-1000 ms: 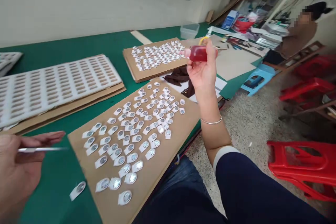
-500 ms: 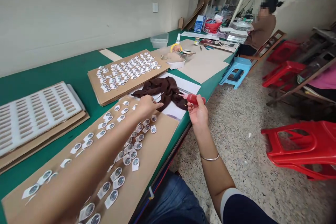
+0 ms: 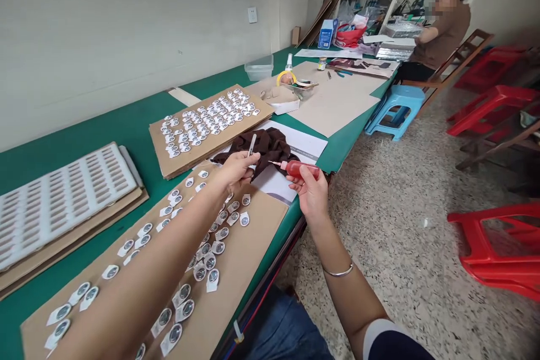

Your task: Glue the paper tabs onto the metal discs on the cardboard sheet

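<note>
My left hand [image 3: 239, 171] is closed around slim metal tweezers [image 3: 252, 144], which point upward from the fingers. In my right hand [image 3: 313, 194] lies a small red squeeze bottle [image 3: 301, 169], its thin needle tip aimed left toward the left hand. Behind both hands a crumpled dark brown cloth [image 3: 276, 143] rests on a white printed sheet [image 3: 313, 147]. Below my left forearm, a cardboard sheet [image 3: 264, 225] carries many small round glassy pieces [image 3: 213, 277] on white paper tabs. My forearm hides some of them.
A second cardboard stack [image 3: 177, 166] holds more round pieces. At left sits a white slotted foam tray [image 3: 63, 197]. Farther back are a small white box [image 3: 283, 106], a clear container [image 3: 259, 69] and a blue stool [image 3: 396, 109]. A co-worker [image 3: 449, 28] sits at the table's far end.
My left hand has turned, and the tweezers now point up instead of toward the cloth. The red bottle has come slightly left and lower, nearer the left hand. The camera view has shifted a little.
</note>
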### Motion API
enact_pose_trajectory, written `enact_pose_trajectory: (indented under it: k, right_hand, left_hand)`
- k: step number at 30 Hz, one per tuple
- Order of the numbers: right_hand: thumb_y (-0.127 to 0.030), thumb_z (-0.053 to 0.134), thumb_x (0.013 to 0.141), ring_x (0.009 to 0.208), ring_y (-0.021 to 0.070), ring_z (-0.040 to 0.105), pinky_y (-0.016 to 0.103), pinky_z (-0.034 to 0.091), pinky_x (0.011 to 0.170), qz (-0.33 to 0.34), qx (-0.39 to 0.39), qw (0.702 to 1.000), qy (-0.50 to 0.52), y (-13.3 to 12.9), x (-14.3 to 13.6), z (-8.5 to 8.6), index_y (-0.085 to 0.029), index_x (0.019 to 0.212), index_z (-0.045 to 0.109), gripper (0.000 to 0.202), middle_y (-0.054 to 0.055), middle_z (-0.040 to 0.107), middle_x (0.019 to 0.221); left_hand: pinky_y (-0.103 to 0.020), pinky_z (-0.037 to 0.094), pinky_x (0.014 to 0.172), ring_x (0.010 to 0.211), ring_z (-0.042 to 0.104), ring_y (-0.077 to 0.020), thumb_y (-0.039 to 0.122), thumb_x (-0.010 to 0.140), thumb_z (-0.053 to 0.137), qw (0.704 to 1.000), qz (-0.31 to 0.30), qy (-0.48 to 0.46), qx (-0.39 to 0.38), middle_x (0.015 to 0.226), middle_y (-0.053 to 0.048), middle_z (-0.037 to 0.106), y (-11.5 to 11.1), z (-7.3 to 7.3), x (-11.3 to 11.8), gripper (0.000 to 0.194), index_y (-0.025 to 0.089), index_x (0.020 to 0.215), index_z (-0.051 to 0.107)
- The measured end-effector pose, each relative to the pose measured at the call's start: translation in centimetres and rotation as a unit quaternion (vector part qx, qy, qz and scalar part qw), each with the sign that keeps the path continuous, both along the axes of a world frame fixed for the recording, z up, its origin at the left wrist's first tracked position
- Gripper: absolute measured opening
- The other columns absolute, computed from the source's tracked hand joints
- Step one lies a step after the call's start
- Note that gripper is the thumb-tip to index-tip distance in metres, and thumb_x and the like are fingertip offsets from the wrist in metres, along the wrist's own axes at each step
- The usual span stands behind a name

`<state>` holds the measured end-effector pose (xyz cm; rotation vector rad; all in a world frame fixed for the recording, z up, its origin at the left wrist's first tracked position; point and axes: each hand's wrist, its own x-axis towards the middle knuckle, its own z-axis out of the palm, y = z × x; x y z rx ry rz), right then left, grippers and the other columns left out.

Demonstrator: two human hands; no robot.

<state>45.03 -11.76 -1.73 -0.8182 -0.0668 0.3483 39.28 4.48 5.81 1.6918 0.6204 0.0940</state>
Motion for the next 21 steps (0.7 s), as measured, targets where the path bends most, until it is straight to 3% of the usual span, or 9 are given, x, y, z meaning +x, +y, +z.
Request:
enact_pose_trajectory:
  k: [5, 10, 15, 18, 21]
  right_hand:
    - [-0.034, 0.077, 0.068, 0.061, 0.0184, 0.066, 0.022, 0.053, 0.047, -0.001, -0.012, 0.999, -0.029, 1.2, -1.0, -0.1, -0.018, 0.100, 0.040, 0.052, 0.005, 0.065, 0.083]
    - [-0.031, 0.077, 0.068, 0.061, 0.0181, 0.066, 0.023, 0.054, 0.047, 0.001, -0.017, 0.998, -0.065, 1.3, -1.8, -0.1, -0.018, 0.098, 0.041, 0.049, 0.007, 0.061, 0.099]
    - [-0.032, 0.076, 0.069, 0.060, 0.0172, 0.066, 0.023, 0.054, 0.050, 0.016, -0.020, 0.997, -0.079, 1.1, -1.5, -0.2, -0.017, 0.097, 0.040, 0.048, 0.007, 0.061, 0.098]
    - [-0.034, 0.073, 0.073, 0.059, 0.0159, 0.065, 0.024, 0.054, 0.052, 0.015, -0.034, 0.995, -0.098, 1.0, -1.5, -0.4, -0.017, 0.098, 0.040, 0.045, 0.007, 0.061, 0.099]
    - [-0.033, 0.069, 0.077, 0.066, 0.0155, 0.065, 0.028, 0.057, 0.056, -0.024, -0.078, 0.979, -0.184, 1.1, -2.2, -0.5, -0.018, 0.102, 0.041, 0.041, 0.011, 0.056, 0.111]
  left_hand:
    - [-0.018, 0.016, 0.034, 0.034, 0.016, -0.0040, 0.041, 0.071, 0.064, 1.000, 0.007, -0.011, -0.014, 0.044, 0.012, 0.021, 0.1, -0.7, -0.4, 0.032, 0.020, 0.068, 0.041]
    - [-0.019, 0.018, 0.039, 0.035, 0.025, -0.0040, 0.025, 0.066, 0.065, 0.997, 0.028, -0.022, 0.070, 0.045, 0.008, 0.038, 0.6, -1.7, -0.4, 0.018, 0.015, 0.076, 0.055]
    - [-0.022, 0.017, 0.045, 0.041, 0.025, -0.0048, 0.018, 0.062, 0.062, 0.986, -0.032, -0.024, 0.160, 0.043, 0.006, 0.037, 0.6, -0.6, -0.7, 0.015, 0.013, 0.051, 0.052]
    - [-0.024, 0.018, 0.048, 0.046, 0.026, -0.0064, 0.011, 0.059, 0.059, 0.975, -0.043, -0.042, 0.213, 0.043, 0.006, 0.036, 0.2, 0.0, -0.9, 0.016, 0.014, 0.046, 0.050]
    - [-0.024, 0.021, 0.051, 0.050, 0.030, -0.0083, 0.006, 0.058, 0.055, 0.964, -0.025, -0.069, 0.255, 0.047, 0.004, 0.041, -0.2, -0.3, -0.7, 0.014, 0.015, 0.048, 0.051]
